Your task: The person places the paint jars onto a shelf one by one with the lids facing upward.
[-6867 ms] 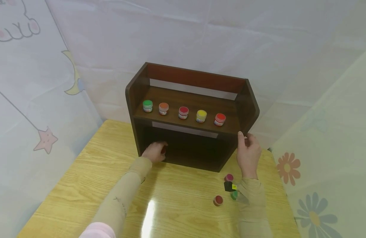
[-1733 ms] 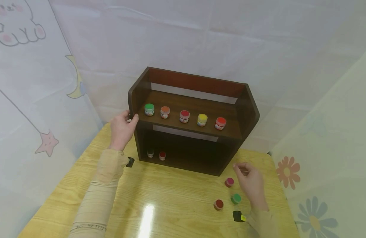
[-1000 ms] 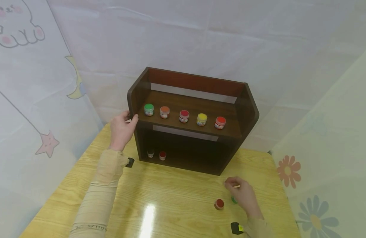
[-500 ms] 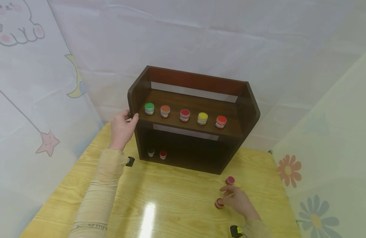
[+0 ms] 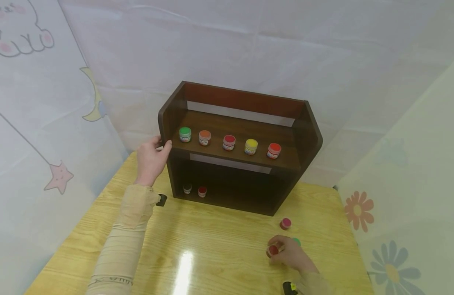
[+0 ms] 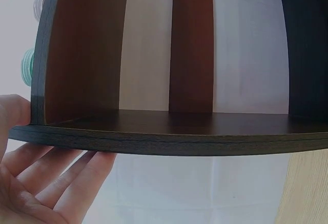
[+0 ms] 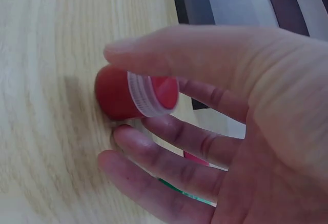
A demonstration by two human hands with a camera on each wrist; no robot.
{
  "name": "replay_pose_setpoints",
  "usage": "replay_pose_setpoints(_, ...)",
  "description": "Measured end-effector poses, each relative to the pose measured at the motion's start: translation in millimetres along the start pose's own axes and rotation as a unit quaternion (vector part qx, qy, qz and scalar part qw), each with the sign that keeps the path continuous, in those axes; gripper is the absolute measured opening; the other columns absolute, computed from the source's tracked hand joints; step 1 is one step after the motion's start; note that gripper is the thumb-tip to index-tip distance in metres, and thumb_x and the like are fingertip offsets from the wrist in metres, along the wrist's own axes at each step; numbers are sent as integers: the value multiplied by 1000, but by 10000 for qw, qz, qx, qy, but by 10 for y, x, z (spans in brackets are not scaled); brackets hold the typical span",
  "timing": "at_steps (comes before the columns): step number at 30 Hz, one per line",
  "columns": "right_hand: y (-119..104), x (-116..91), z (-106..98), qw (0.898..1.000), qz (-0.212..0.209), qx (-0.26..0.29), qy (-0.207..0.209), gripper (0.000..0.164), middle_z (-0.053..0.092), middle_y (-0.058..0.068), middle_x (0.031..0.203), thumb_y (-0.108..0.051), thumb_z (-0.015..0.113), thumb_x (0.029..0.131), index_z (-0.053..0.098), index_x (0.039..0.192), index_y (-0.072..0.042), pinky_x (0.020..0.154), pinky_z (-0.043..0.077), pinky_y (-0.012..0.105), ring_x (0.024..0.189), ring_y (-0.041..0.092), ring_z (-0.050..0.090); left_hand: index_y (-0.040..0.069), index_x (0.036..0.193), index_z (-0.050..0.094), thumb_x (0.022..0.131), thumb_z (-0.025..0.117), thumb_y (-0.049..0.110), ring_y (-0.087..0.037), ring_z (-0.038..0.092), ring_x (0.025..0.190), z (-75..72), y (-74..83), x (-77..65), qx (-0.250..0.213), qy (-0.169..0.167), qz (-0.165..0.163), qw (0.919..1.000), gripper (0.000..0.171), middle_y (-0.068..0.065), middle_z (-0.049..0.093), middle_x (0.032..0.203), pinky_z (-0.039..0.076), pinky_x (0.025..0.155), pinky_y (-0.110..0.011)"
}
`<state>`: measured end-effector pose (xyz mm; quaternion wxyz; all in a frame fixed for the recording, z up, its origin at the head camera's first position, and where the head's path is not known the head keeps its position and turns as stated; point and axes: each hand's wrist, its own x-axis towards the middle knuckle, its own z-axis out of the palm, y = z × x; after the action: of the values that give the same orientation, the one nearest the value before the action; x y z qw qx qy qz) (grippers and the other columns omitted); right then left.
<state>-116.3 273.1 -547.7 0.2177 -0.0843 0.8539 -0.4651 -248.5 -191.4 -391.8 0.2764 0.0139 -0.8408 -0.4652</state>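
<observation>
My left hand (image 5: 150, 160) holds the left side panel of a dark brown two-tier shelf (image 5: 238, 162). In the left wrist view the thumb is at the panel's front edge, with the fingers against its outer face. On the table, in front of the shelf's right end, my right hand (image 5: 291, 254) grips a small dark red paint jar (image 5: 273, 250). The right wrist view shows this jar (image 7: 115, 93) between thumb and fingers. Right beside that hand is a green-lidded jar (image 5: 296, 241), partly hidden. A magenta-lidded jar (image 5: 285, 223) stands closer to the shelf.
Along the upper tier stand a green jar (image 5: 185, 135), an orange jar (image 5: 204, 138), a crimson jar (image 5: 228, 142), a yellow jar (image 5: 250, 146) and a red jar (image 5: 273, 150). The lower tier holds a dark jar (image 5: 187, 189) and a red jar (image 5: 202, 191) at its left.
Earlier my left hand was in the lower tier and my right at the shelf's right side. The left then took the left panel; the right moved down past the magenta jar onto the dark red one.
</observation>
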Motion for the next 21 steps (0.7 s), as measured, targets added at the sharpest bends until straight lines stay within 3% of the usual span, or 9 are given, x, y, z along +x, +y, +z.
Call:
replay_pose_setpoints(9,37,54,54,9986,21,-464,248,37,65,6,94,4,84,73,68,105,-2,68,53,36,84,23,59,-6,116,71,98,65,28,-37,73,94,13,-13,7,77,41,25,10000,40,-26,70,113,59,79,-51)
replay_pose_setpoints(21,72,95,93,9977,80,-567,360,36,63,4,91,5,84,71,67,101,-5,67,51,33,80,20,58,-5,114,73,98,66,26,-37,73,94,19,-9,4,-10,96,48,9999,36,-25,71,111,59,79,-51)
